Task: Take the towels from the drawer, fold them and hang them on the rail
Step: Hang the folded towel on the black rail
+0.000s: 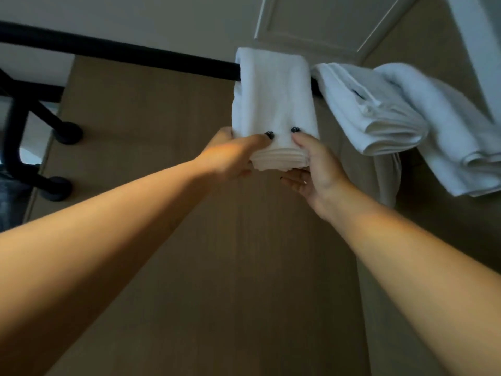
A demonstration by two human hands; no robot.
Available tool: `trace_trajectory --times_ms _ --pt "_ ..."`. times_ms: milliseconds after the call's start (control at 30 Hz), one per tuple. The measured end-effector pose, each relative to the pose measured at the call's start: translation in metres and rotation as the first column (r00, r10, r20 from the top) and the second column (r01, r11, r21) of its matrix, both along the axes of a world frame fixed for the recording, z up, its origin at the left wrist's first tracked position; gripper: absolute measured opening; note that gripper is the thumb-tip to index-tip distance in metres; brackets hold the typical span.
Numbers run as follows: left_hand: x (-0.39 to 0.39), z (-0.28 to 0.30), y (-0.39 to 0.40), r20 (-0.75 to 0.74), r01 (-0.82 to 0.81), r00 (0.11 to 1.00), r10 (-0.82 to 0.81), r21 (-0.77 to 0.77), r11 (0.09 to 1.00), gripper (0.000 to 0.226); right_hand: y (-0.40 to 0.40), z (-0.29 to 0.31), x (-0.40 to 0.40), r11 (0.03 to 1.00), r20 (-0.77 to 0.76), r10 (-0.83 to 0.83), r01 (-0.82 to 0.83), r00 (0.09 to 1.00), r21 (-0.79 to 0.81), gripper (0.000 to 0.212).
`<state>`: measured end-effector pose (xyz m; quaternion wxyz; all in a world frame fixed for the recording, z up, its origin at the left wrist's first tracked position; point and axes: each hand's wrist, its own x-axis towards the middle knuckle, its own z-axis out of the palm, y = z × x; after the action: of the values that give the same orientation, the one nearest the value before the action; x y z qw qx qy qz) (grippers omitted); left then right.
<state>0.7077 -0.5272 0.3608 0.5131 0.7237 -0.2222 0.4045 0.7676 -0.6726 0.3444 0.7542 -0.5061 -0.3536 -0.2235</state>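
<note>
A folded white towel [273, 93] hangs over the black rail [130, 54] near the middle of the head view. My left hand [233, 156] pinches its lower left end, thumb on the front. My right hand [314, 166] pinches the lower right end, thumb on the front and fingers underneath. The stacked folded edges show between the two hands. Two more white towels hang on the rail to the right: a folded one [371, 115] and a bulkier one [444, 131] beyond it.
The rail runs from the far left toward the right along a brown wall panel [151, 126]. Black bracket tubes with round feet [65, 131] stand at the left. A white panelled door [320, 23] is above the towels.
</note>
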Motion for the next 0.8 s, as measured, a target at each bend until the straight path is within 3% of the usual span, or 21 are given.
trace_trajectory --times_ms 233,300,433,567,667,733,800 --pt "-0.007 -0.009 -0.002 0.006 -0.043 0.999 0.043 0.043 0.998 0.065 -0.010 -0.027 -0.009 0.997 0.033 0.074 -0.075 0.997 0.028 0.028" --pt "-0.009 -0.013 0.004 0.012 -0.105 0.995 0.104 0.083 0.991 0.072 -0.008 -0.043 -0.011 0.999 0.049 0.006 -0.009 0.999 0.046 0.035" --pt "-0.016 -0.027 0.022 -0.035 -0.244 0.965 0.259 0.237 0.940 0.113 -0.006 -0.079 -0.007 0.955 0.043 -0.212 0.217 0.976 -0.204 0.054" --pt "-0.028 -0.046 0.043 -0.098 -0.227 0.957 0.274 0.336 0.914 0.124 -0.005 -0.094 -0.016 0.859 0.142 -0.306 0.337 0.941 -0.386 0.058" --pt "-0.037 -0.068 0.069 -0.097 -0.276 0.926 0.364 0.483 0.831 0.113 0.000 -0.100 -0.033 0.706 0.306 -0.406 0.508 0.861 -0.494 0.063" --pt "-0.047 -0.088 0.089 -0.082 -0.306 0.901 0.427 0.576 0.758 0.106 0.008 -0.113 -0.050 0.471 0.507 -0.446 0.676 0.737 -0.567 0.068" --pt "-0.058 -0.112 0.109 -0.123 -0.282 0.884 0.451 0.631 0.723 0.102 0.020 -0.131 -0.069 0.222 0.701 -0.413 0.811 0.581 -0.541 0.071"
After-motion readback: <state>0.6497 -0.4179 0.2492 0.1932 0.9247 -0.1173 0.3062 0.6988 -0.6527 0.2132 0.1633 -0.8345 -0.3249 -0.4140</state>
